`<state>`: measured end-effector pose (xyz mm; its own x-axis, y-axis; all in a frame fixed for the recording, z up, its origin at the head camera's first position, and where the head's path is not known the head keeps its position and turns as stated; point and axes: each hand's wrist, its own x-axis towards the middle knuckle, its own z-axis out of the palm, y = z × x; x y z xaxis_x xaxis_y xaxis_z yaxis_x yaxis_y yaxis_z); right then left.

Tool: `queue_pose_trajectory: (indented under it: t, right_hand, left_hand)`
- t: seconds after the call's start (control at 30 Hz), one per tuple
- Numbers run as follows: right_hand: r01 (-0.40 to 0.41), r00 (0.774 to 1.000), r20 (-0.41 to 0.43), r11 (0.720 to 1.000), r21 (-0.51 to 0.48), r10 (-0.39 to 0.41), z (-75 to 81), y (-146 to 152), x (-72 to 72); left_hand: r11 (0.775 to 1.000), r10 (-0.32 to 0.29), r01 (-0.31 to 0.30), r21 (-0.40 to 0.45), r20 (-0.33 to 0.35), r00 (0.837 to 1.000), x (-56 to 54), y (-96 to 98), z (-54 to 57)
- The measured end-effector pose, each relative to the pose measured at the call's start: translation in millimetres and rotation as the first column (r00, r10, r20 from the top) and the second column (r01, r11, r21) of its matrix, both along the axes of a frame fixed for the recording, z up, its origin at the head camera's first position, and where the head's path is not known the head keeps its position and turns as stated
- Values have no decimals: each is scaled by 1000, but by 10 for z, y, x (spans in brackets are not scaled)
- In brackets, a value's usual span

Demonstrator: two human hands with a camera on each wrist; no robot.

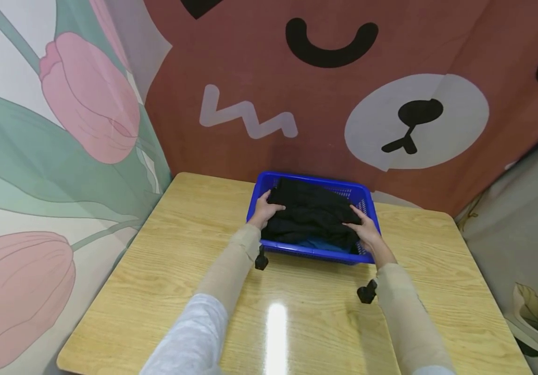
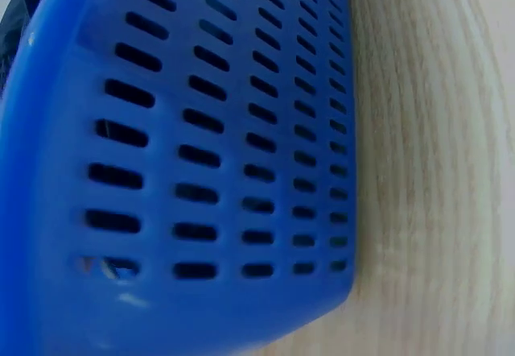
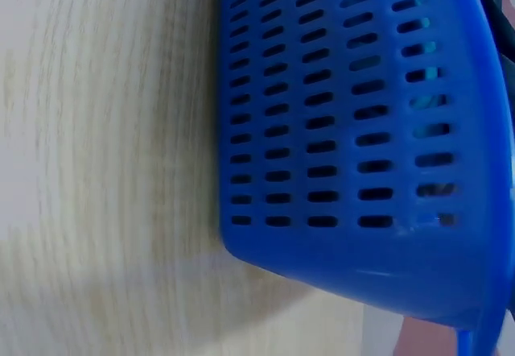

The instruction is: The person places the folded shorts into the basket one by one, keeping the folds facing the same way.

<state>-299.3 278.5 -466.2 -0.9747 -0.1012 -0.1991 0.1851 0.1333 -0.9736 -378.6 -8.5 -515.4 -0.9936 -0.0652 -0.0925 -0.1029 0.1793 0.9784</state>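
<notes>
A bundle of black cloth [image 1: 313, 211] lies in a blue plastic basket [image 1: 315, 253], with a bit of dark blue fabric [image 1: 320, 244] showing under its front edge. At the cloth's left side rests my left hand [image 1: 265, 211], its thumb stretched over the top and its fingers along the edge. My right hand [image 1: 366, 229] touches the opposite side, thumb and forefinger spread apart on the black fabric. Both hands reach in over the rim. The wrist views show the basket's slotted walls; the hands are out of sight there.
The basket stands near the back of a wood-grain table [image 1: 179, 260]. Behind the table hangs a brown curtain [image 1: 250, 62] with a cartoon bear face, and a floral curtain [image 1: 95, 198] hangs on the left. A small black device [image 1: 367, 291] sits below each wrist.
</notes>
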Motion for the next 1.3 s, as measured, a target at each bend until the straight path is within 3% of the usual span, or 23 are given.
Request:
queue_pose_trajectory:
  t: [0.03,0.07,0.1,0.13,0.17,0.2,0.27,0.37,0.4,0.43,0.5,0.57,0.63,0.67,0.77,0.9,1.1,1.2,1.3]
  right_hand:
    - [11,1000,10,1000,5,-11,22,17,5]
    - [20,1000,10,1000,11,-20,48,35,12]
    - [32,999,2,998,45,-32,85,48,23]
    - [43,999,-28,992,118,-40,124,56,31]
    - [56,996,-76,976,210,-41,164,53,36]
    - [70,991,-132,949,308,-31,205,40,37]
    - [105,964,-263,876,470,26,272,-31,27]
    - [117,904,-386,759,641,186,324,-204,-19]
    - [98,888,-390,730,677,243,328,-269,-38]
    - [67,878,-375,701,710,297,323,-329,-56]
    - [-6,873,-304,631,776,382,301,-435,-84]
    - [-66,876,-219,557,828,430,265,-509,-108]
    - [-119,881,-136,491,863,453,219,-543,-130]
    - [-138,884,-106,471,871,455,199,-551,-139]
    - [-179,889,-50,445,877,455,140,-542,-161]
    - [-221,889,-5,438,872,459,73,-513,-149]
    - [-248,875,53,351,903,482,-30,-495,-122]
    - [-234,876,48,334,913,481,-74,-502,-130]
    - [-220,879,44,323,921,475,-103,-503,-134]
  left_hand:
    - [997,-8,11,-70,43,999,42,15,136]
    - [990,-26,34,-140,56,998,156,26,341]
    - [972,-47,55,-229,43,998,165,50,411]
    - [943,-73,74,-326,16,997,206,67,519]
    - [899,-107,90,-429,-16,994,244,96,627]
    - [839,-152,120,-531,-18,988,312,138,793]
    - [695,-258,116,-709,-95,962,385,213,933]
    - [462,-418,113,-879,-104,902,420,331,998]
    - [388,-462,120,-914,-80,883,420,363,981]
    - [327,-493,132,-936,-50,869,413,389,956]
    - [242,-527,152,-958,2,850,397,424,889]
    - [182,-533,172,-968,50,844,369,443,806]
    - [154,-528,201,-967,91,844,344,451,744]
    - [144,-524,218,-965,112,844,336,453,714]
    - [108,-510,276,-955,185,840,327,459,649]
    - [108,-507,308,-945,215,835,356,472,585]
    - [129,-511,300,-945,196,837,393,479,458]
    - [123,-521,275,-954,174,836,385,446,382]
    - [108,-554,262,-959,161,817,363,401,330]
